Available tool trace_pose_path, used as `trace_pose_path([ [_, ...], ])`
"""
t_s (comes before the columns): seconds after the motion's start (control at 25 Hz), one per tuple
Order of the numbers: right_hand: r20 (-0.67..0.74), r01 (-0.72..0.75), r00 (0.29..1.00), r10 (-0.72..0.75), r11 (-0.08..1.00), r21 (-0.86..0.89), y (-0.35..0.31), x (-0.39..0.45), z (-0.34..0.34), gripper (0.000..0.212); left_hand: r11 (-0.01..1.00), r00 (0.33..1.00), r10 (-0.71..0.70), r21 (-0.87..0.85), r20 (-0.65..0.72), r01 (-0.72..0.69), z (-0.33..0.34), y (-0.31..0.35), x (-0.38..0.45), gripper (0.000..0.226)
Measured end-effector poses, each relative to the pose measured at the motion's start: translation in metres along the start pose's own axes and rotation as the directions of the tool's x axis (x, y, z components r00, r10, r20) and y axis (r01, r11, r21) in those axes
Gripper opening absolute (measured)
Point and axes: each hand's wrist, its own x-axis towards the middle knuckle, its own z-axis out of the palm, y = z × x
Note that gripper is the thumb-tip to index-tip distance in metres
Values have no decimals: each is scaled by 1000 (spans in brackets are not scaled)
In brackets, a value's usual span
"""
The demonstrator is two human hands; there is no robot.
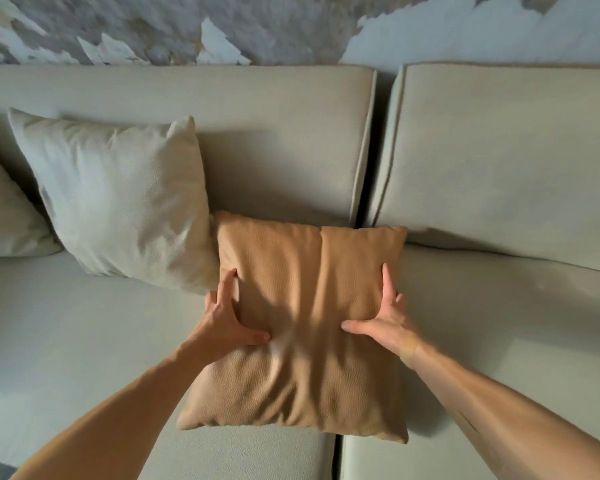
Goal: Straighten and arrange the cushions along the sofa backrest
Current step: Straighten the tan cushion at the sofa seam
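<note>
A tan cushion [298, 282] lies on the sofa seat, its top edge touching the beige backrest [284, 161] over the gap between two sections. My left hand [227, 320] grips its left side, thumb pressed into the face. My right hand [383, 320] grips its right side the same way. A pale cream cushion [118, 202] leans upright against the backrest just to the left, its right edge touching the tan one. Part of another pale cushion [4, 216] shows at the far left edge.
The right backrest section [506, 161] and the seat [499, 323] below it hold no cushions. A seam [336, 455] splits the two seat sections under the tan cushion. A patterned grey and white wall [291, 26] rises behind the sofa.
</note>
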Motion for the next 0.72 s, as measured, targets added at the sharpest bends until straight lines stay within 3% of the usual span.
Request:
trace_pose_path([
  [0.2, -173, 94, 981, -85, 995, 41, -8, -31, -68, 141, 993, 992, 119, 20, -33, -118, 12, 70, -10, 139],
  [0.44, -388, 162, 907, -164, 986, -40, -11, -56, -154, 148, 970, 969, 243, -16, -36, -243, 45, 155, -13, 139],
  [0.72, -446, 286, 829, -339, 941, -184, 9, -52, -185, 146, 953, 954, 299, -55, -6, -299, 74, 185, -1, 140],
])
